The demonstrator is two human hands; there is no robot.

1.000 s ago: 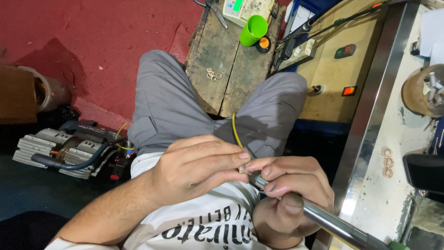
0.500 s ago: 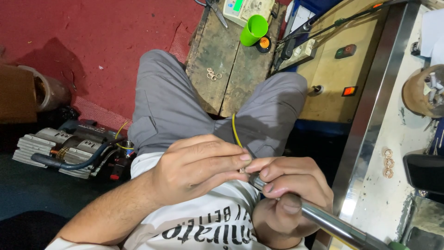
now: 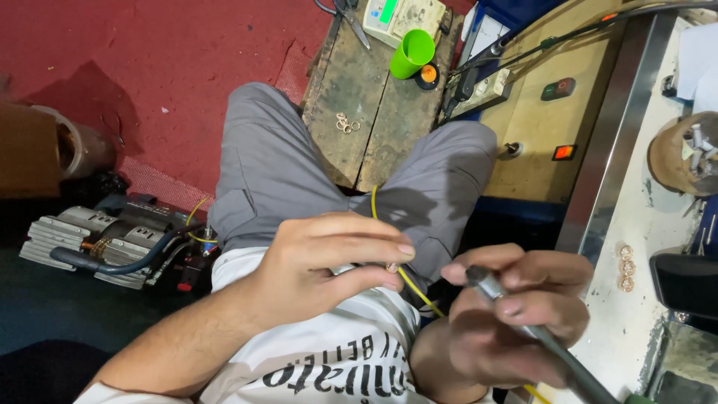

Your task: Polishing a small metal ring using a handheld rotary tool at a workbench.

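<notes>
Up close, small brass ring [image 3: 391, 267], pinched, left hand [image 3: 321, 265]

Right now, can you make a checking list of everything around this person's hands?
Surface: worn wooden board with small rings; pale bench at right.
Job's things: left hand pinches a small ring; right hand grips a grey handpiece.
Clutter: green cup, scissors, three rings on the bench.
Hands: both closed on their things.
Cables: thin yellow wire between the hands.
Surroundings: red floor, grey machine.
</notes>
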